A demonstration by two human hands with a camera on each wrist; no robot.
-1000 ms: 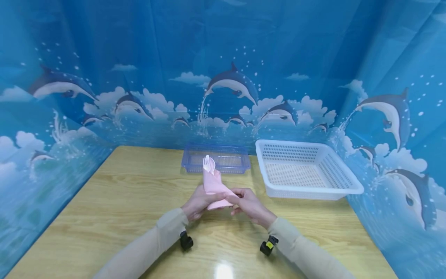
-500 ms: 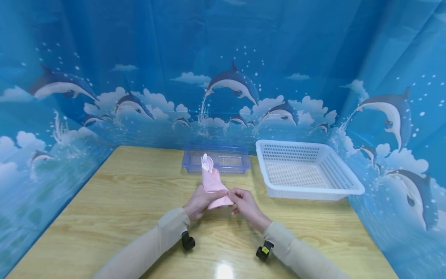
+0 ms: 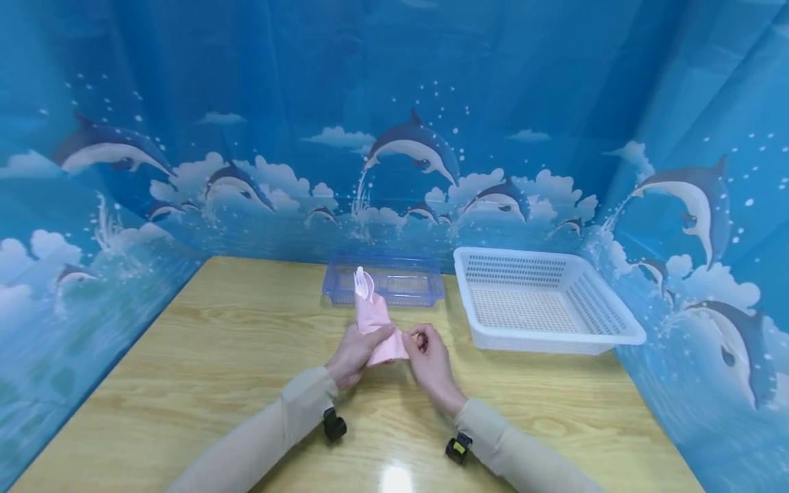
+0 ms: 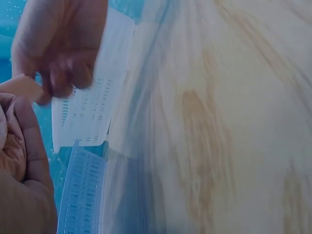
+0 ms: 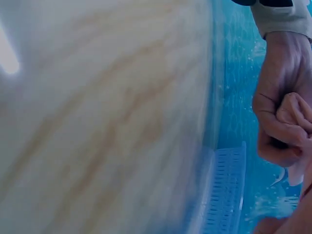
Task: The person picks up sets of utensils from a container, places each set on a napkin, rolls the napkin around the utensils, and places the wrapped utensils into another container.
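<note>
A pink napkin (image 3: 372, 316) is wrapped around a pale plastic fork (image 3: 360, 279) and a spoon (image 3: 369, 285), whose heads stick out at the top. My left hand (image 3: 353, 353) grips the bundle low down, thumb across its front. At the napkin's lower right edge, my right hand (image 3: 430, 361) pinches a corner between thumb and fingers. In the left wrist view, the right hand (image 4: 61, 46) holds the stretched napkin corner (image 4: 23, 87). The right wrist view has the left hand (image 5: 280, 112) curled round the folded napkin (image 5: 294, 111). The utensils' handles are hidden inside.
Behind the bundle, a blue-purple plastic basket (image 3: 419, 299) stands at the table's back edge. To its right is a larger white basket (image 3: 555, 337). Both rest on the wood-grain table (image 3: 234, 329), with a dolphin-print curtain (image 3: 277, 137) around its back and sides.
The right hand has shifted slightly left and turned, drawing the napkin's loose right side in round the bundle. The bundle has tipped a little left and looks narrower; the left hand keeps its grip.
</note>
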